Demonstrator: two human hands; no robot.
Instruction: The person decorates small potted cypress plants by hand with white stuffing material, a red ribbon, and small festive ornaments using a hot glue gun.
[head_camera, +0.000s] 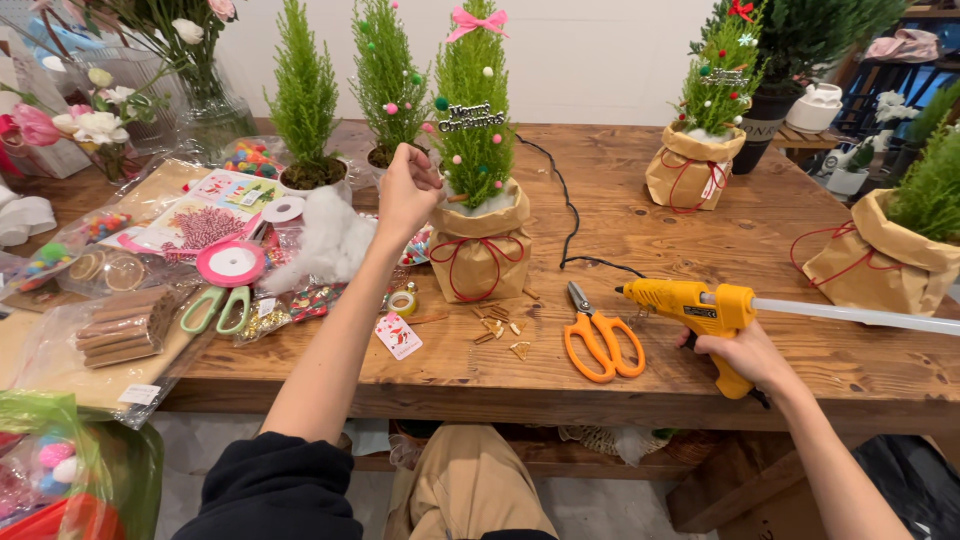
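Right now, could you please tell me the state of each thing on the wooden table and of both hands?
Left hand: raised, fingers pinched at the small decorated green tree.
Right hand: gripping the yellow glue gun, stick loaded, nozzle off the table.
Orange-handled scissors: lying flat, blades shut.
Green-handled scissors: lying flat.
Brown paper pot wrap: upright, tied with red string.
Pink ribbon spool: lying flat.
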